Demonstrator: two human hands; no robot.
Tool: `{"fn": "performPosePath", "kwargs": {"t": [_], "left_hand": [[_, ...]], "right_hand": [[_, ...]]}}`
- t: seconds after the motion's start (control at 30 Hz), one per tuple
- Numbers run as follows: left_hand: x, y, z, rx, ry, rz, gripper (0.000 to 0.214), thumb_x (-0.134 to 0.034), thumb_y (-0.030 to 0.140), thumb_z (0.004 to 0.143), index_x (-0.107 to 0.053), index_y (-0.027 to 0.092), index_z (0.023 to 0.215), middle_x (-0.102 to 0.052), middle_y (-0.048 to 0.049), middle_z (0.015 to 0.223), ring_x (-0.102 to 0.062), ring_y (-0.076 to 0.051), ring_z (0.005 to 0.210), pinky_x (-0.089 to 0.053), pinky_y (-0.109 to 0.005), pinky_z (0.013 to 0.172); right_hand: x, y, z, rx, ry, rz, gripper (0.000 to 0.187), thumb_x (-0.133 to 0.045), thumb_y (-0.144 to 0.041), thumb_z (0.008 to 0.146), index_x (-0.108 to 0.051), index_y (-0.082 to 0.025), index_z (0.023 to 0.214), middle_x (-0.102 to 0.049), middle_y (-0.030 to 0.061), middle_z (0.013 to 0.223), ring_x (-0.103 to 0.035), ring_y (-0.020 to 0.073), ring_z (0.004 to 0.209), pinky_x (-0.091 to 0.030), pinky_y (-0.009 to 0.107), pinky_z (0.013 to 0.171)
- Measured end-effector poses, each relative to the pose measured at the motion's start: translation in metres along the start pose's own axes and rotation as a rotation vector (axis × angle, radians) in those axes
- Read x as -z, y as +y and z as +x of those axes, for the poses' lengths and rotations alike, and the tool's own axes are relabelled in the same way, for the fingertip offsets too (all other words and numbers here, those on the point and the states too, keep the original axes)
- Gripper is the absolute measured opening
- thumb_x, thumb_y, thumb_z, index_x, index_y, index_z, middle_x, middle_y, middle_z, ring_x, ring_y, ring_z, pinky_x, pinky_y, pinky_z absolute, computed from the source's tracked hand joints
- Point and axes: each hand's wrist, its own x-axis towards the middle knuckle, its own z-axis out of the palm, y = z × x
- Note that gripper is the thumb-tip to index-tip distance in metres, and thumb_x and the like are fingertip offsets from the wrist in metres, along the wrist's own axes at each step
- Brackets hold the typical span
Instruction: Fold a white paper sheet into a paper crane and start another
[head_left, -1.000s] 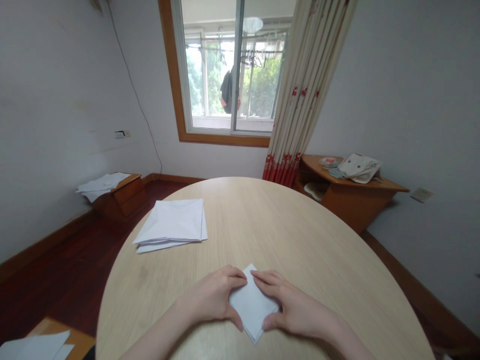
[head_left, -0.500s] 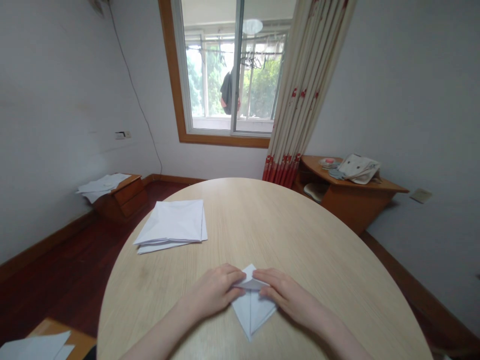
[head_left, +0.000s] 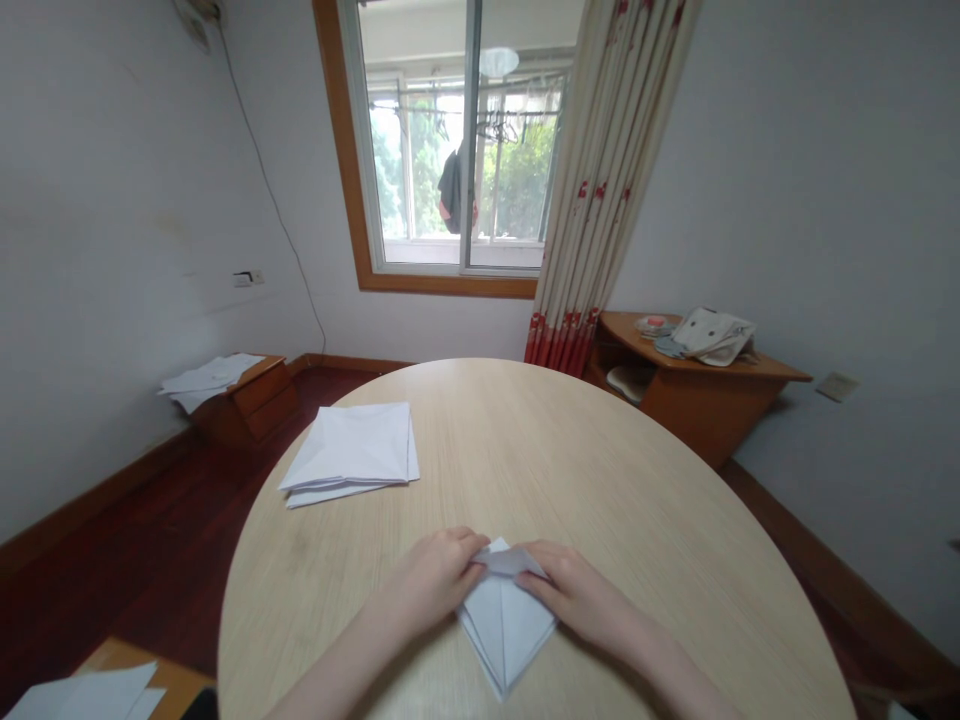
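Left hand [head_left: 431,582] and right hand [head_left: 579,592] are close together but do not touch each other; both clamp the upper corners of a white folded paper sheet [head_left: 504,630]. This sheet has a pointed kite shape, with its tip toward the person, and it lies on a pale oval wooden table [head_left: 600,480], near the edge at the person's side. Farther along the table, to the left and well apart from the hands, lies a flat stack of folded white paper [head_left: 349,450]. Beyond the table on the left, a low brown wooden cabinet [head_left: 251,410] carries loose white sheets [head_left: 210,378]. On the right, an orange-brown wooden corner desk [head_left: 697,400] holds a cream cloth bag [head_left: 709,335]. A long cream curtain with red pattern [head_left: 600,180] hangs beside a wood-framed window [head_left: 450,150].
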Motion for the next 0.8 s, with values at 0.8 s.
{"fn": "performPosePath", "kwargs": {"t": [0.8], "left_hand": [[-0.037,0.053,-0.020,0.603,0.116,0.065,0.015,-0.056,0.019,0.086,-0.058,0.016,0.100,-0.066,-0.0094,0.100,-0.061,-0.026,0.100,-0.044,-0.028,0.073]], "right_hand": [[-0.038,-0.018,0.000,-0.349,0.082,-0.410,0.029,-0.054,-0.020,0.084,-0.057,-0.014,0.111,-0.064,0.0139,0.115,-0.057,0.0292,0.108,-0.042,0.035,0.086]]}}
